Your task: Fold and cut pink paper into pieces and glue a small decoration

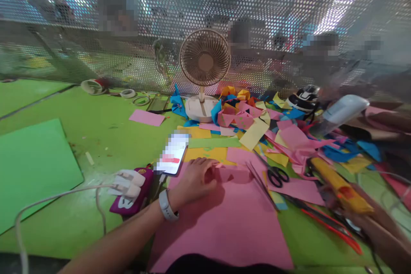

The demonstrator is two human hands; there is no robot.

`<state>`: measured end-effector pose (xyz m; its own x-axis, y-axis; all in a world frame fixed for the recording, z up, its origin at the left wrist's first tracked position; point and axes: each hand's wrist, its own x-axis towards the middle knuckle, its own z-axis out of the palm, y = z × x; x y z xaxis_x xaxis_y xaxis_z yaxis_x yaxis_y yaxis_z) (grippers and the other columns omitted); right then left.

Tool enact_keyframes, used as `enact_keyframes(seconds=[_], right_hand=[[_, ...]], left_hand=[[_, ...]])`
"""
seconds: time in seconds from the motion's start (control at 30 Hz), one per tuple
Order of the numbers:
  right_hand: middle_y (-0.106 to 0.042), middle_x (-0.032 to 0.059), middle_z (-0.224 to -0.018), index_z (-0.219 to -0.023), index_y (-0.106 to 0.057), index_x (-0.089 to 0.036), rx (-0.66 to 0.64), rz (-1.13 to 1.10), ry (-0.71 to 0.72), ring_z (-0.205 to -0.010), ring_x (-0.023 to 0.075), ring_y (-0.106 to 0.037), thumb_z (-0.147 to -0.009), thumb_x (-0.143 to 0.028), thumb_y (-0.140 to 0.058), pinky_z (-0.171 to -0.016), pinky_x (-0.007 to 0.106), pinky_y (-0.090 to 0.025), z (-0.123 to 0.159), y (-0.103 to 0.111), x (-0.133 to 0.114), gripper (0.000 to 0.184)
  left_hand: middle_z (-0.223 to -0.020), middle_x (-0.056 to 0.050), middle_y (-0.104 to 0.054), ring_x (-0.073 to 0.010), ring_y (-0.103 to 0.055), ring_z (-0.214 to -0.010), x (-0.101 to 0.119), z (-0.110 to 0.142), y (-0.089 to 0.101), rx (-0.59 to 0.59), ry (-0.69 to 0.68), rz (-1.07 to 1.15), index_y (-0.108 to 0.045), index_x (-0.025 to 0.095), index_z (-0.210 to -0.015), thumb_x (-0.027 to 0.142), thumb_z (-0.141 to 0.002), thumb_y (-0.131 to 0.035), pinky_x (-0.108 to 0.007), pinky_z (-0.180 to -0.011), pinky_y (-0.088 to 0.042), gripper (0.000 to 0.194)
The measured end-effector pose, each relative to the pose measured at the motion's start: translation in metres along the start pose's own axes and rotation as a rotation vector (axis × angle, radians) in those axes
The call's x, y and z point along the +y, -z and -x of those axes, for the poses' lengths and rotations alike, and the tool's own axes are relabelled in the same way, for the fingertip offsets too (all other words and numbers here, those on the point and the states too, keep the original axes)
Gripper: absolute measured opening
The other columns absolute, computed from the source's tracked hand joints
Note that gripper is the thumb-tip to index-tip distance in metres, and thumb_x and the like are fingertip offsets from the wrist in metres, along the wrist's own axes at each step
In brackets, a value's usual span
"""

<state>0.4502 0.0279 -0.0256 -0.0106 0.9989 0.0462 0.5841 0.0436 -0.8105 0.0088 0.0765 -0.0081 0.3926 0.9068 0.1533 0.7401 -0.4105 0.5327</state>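
A large pink paper sheet (221,227) lies in front of me. Over its far part, my left hand (199,175), with a pale watch on the wrist, has its fingers closed on one end of a folded pink paper strip (236,174). Off to the right, my right hand (343,205) is wrapped round a yellow glue gun (340,184), blurred by motion, its dark tip pointing toward the paper pile. Black-handled scissors (278,177) rest between the two hands. A red-and-black tool (334,224) lies beneath the right hand.
Paper scraps (292,135) in several colours heap up at the back right. A fan (204,62) stands before a perforated metal screen (144,47). Left of my hand are a lit phone (173,154), a purple pouch (136,199) with a charger (128,183), and green sheets (35,167).
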Motion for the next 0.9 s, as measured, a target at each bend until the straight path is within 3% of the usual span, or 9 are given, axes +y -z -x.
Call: enact_keyframes(seconds=[0.1, 0.2, 0.23, 0.27, 0.37, 0.57, 0.9], right_hand=[[-0.064, 0.006, -0.086, -0.115, -0.052, -0.031, -0.218, -0.31, -0.059, -0.07, 0.0249, -0.06, -0.074, -0.04, -0.062, -0.059, 0.034, -0.048, -0.004, -0.049, -0.041, 0.044], [-0.061, 0.0047, -0.083, -0.119, -0.051, -0.024, -0.359, -0.416, -0.032, -0.067, 0.0193, -0.056, -0.076, -0.038, -0.061, -0.062, 0.031, -0.048, -0.012, -0.091, -0.071, 0.046], [-0.061, 0.0054, -0.091, -0.12, -0.051, -0.024, -0.383, -0.431, -0.032, -0.072, 0.0186, -0.056, -0.077, -0.037, -0.06, -0.065, 0.031, -0.049, -0.016, -0.102, -0.08, 0.046], [-0.061, 0.0052, -0.092, -0.12, -0.051, -0.023, -0.487, -0.437, -0.025, -0.071, 0.0173, -0.056, -0.078, -0.037, -0.06, -0.064, 0.03, -0.049, -0.019, -0.111, -0.089, 0.045], [-0.058, 0.0038, -0.083, -0.105, -0.058, -0.02, -0.656, -0.438, -0.027, -0.067, 0.0148, -0.055, -0.079, -0.041, -0.061, -0.057, 0.025, -0.048, -0.025, -0.129, -0.11, 0.034], [-0.053, -0.0018, -0.065, -0.084, -0.054, -0.017, -0.571, -0.52, -0.096, -0.046, 0.0071, -0.046, -0.079, -0.051, -0.061, -0.04, 0.017, -0.041, -0.018, -0.147, -0.119, 0.035], [-0.049, -0.0049, -0.049, -0.069, -0.051, -0.017, -0.491, -0.399, -0.238, -0.033, 0.0061, -0.045, -0.072, -0.058, -0.063, -0.03, 0.016, -0.038, -0.016, -0.162, -0.106, 0.043]], left_hand=[[-0.092, -0.005, -0.061, -0.0235, -0.054, -0.089, 0.003, 0.002, 0.001, 0.059, 0.06, -0.063, -0.061, 0.019, -0.09, 0.028, -0.075, -0.062, -0.037, -0.081, -0.038, 0.017], [-0.087, -0.004, -0.06, -0.023, -0.054, -0.085, 0.002, 0.002, -0.003, 0.065, 0.073, -0.073, -0.061, 0.02, -0.08, 0.041, -0.076, -0.065, -0.037, -0.078, -0.037, 0.022], [-0.085, -0.004, -0.06, -0.0225, -0.054, -0.084, 0.001, 0.002, -0.006, 0.051, 0.078, -0.059, -0.061, 0.019, -0.077, 0.041, -0.076, -0.065, -0.036, -0.076, -0.037, 0.022], [-0.083, -0.004, -0.06, -0.0219, -0.054, -0.082, 0.0, 0.001, -0.008, 0.038, 0.089, -0.036, -0.061, 0.019, -0.075, 0.04, -0.077, -0.066, -0.035, -0.074, -0.037, 0.021], [-0.079, -0.003, -0.06, -0.02, -0.053, -0.079, -0.004, -0.001, -0.014, 0.013, 0.094, 0.095, -0.059, 0.019, -0.071, 0.027, -0.079, -0.063, -0.032, -0.072, -0.038, 0.012], [-0.075, 0.0, -0.056, -0.0143, -0.05, -0.069, -0.006, -0.001, -0.011, -0.055, 0.111, 0.467, -0.054, 0.018, -0.074, 0.025, -0.085, -0.052, -0.026, -0.063, -0.04, 0.014], [-0.076, -0.001, -0.056, -0.0147, -0.05, -0.072, -0.006, -0.001, -0.011, -0.101, 0.113, 0.562, -0.053, 0.018, -0.077, 0.024, -0.084, -0.051, -0.028, -0.066, -0.042, 0.009]])
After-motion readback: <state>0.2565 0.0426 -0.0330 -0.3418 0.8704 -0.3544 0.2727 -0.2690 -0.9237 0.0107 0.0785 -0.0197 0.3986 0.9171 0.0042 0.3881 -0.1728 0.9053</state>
